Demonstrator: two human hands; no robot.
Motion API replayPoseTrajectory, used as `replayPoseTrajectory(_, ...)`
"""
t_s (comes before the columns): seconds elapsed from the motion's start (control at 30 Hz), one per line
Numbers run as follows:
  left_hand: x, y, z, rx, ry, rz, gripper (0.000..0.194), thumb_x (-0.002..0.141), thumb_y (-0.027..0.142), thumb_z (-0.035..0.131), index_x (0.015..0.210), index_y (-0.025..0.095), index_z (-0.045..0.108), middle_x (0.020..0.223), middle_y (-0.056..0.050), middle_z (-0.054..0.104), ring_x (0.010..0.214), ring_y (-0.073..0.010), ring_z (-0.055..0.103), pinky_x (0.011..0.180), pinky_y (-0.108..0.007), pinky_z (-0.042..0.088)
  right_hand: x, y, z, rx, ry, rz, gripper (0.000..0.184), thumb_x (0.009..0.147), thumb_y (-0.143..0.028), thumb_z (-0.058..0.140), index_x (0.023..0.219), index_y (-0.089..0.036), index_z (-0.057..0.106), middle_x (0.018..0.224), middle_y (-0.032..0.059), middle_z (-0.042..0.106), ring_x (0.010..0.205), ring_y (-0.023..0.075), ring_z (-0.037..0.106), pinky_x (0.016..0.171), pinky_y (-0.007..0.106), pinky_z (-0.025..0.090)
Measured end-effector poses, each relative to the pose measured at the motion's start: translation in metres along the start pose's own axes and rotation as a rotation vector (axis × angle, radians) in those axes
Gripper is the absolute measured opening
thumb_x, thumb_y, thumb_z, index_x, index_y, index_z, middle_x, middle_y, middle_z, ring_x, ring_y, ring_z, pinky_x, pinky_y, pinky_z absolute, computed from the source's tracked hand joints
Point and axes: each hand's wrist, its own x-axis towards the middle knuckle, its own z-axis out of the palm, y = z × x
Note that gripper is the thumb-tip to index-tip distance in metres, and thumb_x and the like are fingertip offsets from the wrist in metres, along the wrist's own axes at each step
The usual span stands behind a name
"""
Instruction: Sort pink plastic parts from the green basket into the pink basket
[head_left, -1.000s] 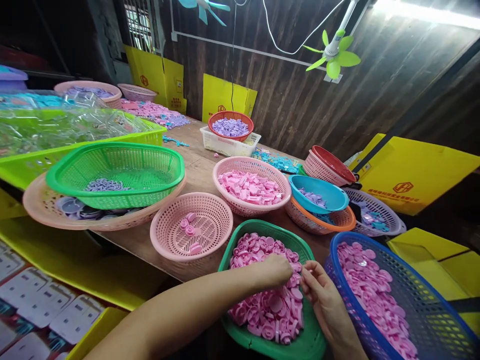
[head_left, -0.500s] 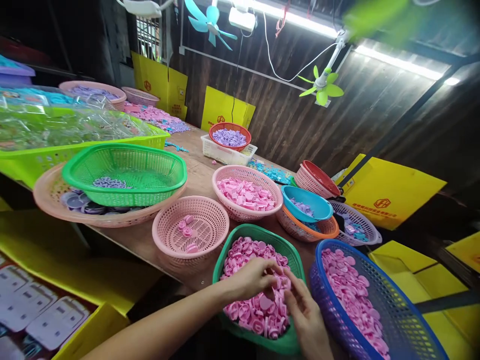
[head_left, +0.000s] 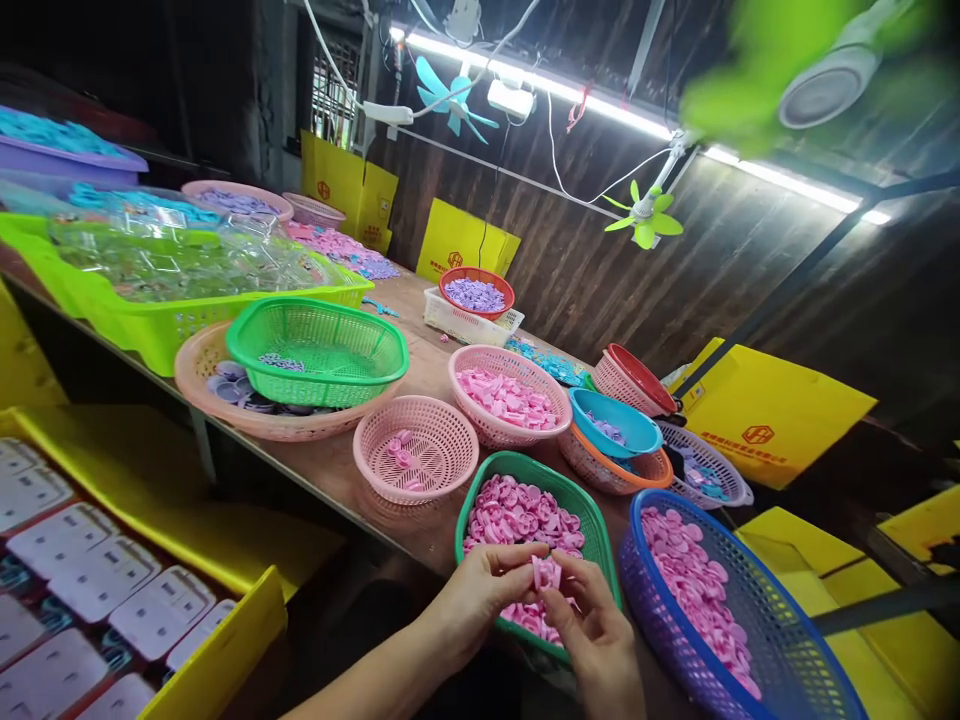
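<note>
- Pink piece (head_left: 547, 573) is being partly covered by fingers (head_left: 514, 582).
- Blue basket (head_left: 772, 590) is being cropped below.
- Green shape (head_left: 750, 65), seemingly a fan, is being blurred.

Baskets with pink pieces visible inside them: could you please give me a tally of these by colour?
Green basket: 1
Blue basket: 1
Pink baskets: 2
Total: 4

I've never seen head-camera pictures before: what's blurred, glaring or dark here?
Head view: the large green-bladed fan at top right is blurred; same view: the long white tube light at top centre glares, and the space under the brown wooden table is dark.
</note>
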Motion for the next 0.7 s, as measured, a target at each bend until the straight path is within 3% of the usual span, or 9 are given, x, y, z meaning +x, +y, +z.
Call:
replayPoseTrajectory(0.2, -0.011, 0.005, 0.002, 0.251, -0.058, 0.156, 0.031, 0.075, 0.031, 0.060, 0.101, 0.015, 0.066, 0.078, -0.005, 0.064, 0.064, -0.0093, 0.052, 0.064, -0.022, 0.042, -0.010, -0.004, -0.001, 0.174, -0.049, 0.107, 0.034, 0.072, -0.034, 0.064, 0.104, -0.023, 0.062, 0.101, 0.0076, 0.063, 0.093, 0.0253, 0.059, 0.075, 0.034, 0.050)
replayPoseTrajectory(0.37, -0.018, 0.000, 0.004, 0.391, 0.039, 0.170, 0.033, 0.078, 0.033, 0.056, 0.104, 0.014, 0.063, 0.077, -0.005, 0.062, 0.059, -0.0099, 0.051, 0.056, -0.022, 0.043, -0.015, -0.002, -0.002, 0.202, -0.114, 0.127, 0.032, 0.073, -0.033, 0.064, 0.102, -0.021, 0.061, 0.099, 0.0080, 0.064, 0.092, 0.0246, 0.059, 0.081, 0.037, 0.048)
replayPoseTrajectory(0.57, -0.032, -0.001, 0.005, 0.639, 0.129, 0.287, 0.027, 0.082, 0.030, 0.050, 0.100, 0.016, 0.064, 0.074, -0.004, 0.059, 0.055, -0.0091, 0.050, 0.051, -0.020, 0.042, -0.017, 0.007, -0.001, 0.275, -0.133, 0.236, 0.032, 0.066, -0.035, 0.070, 0.094, -0.020, 0.064, 0.085, 0.0050, 0.065, 0.074, 0.0203, 0.060, 0.059, 0.027, 0.049)
replayPoseTrajectory(0.7, -0.036, -0.001, 0.005, 0.668, 0.174, 0.324, 0.027, 0.083, 0.031, 0.048, 0.100, 0.017, 0.064, 0.076, -0.004, 0.059, 0.054, -0.0087, 0.050, 0.050, -0.020, 0.042, -0.018, 0.006, 0.009, 0.308, -0.107, 0.234, 0.029, 0.065, -0.034, 0.071, 0.089, -0.021, 0.065, 0.076, 0.0022, 0.065, 0.067, 0.0176, 0.059, 0.057, 0.025, 0.048)
